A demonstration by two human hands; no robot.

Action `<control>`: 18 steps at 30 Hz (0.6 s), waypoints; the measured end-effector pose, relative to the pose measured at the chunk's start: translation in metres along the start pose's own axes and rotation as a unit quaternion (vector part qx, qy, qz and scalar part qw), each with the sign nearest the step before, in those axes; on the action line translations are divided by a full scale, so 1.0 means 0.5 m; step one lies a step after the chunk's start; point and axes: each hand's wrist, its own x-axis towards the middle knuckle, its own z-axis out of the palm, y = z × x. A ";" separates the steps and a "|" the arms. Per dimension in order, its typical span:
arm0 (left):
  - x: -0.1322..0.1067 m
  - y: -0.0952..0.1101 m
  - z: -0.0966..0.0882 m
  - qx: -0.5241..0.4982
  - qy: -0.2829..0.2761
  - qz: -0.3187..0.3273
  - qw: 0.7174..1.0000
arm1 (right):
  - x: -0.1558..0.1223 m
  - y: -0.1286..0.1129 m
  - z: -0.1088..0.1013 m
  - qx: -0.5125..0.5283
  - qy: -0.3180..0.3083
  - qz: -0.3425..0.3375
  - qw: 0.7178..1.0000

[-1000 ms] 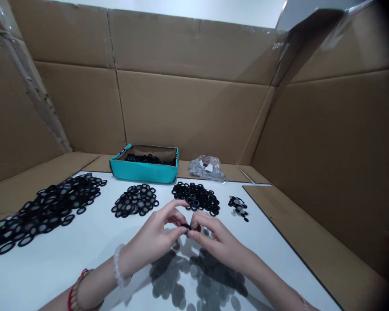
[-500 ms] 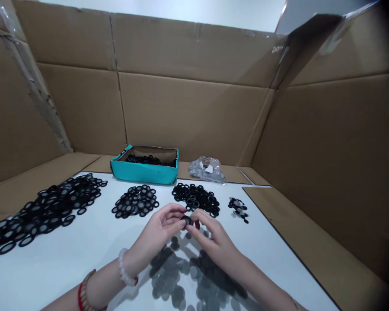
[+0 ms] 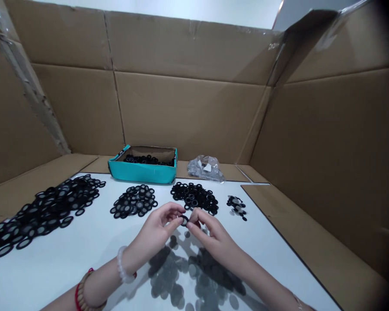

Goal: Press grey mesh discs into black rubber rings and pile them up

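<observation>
Near the middle of the view, my left hand (image 3: 160,223) pinches a black ring (image 3: 184,225) between thumb and fingers. The ring is tilted and its middle looks pale. My right hand (image 3: 212,233) is closed too, its thumb and fingertip meeting the ring's right edge. Whether anything else sits inside the right fingers is hidden. Below both hands, thin translucent grey discs (image 3: 165,274) lie scattered on the white table, partly in shadow. Just beyond the fingers is a heap of black rings (image 3: 194,196).
A long pile of black rings with grey centres (image 3: 55,205) spreads at left, with a smaller pile (image 3: 134,201) beside it. A few small pieces (image 3: 237,205) lie at right. A teal box (image 3: 142,174) of rings and a clear plastic bag (image 3: 205,169) stand before cardboard walls (image 3: 188,108).
Between my fingers the ring has turned; its middle looked dark before and pale now. Both hands stay almost in place, and the whole view has shifted slightly.
</observation>
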 end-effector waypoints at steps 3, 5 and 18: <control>0.001 0.003 -0.002 -0.060 -0.008 -0.060 0.996 | 0.004 0.009 0.001 0.017 -0.016 0.011 1.000; -0.001 0.004 -0.002 -0.074 -0.022 -0.064 0.995 | 0.006 0.012 0.001 0.010 -0.026 0.011 1.000; 0.000 0.010 0.000 -0.051 -0.001 -0.037 0.998 | 0.001 0.012 0.008 0.023 0.016 -0.010 1.000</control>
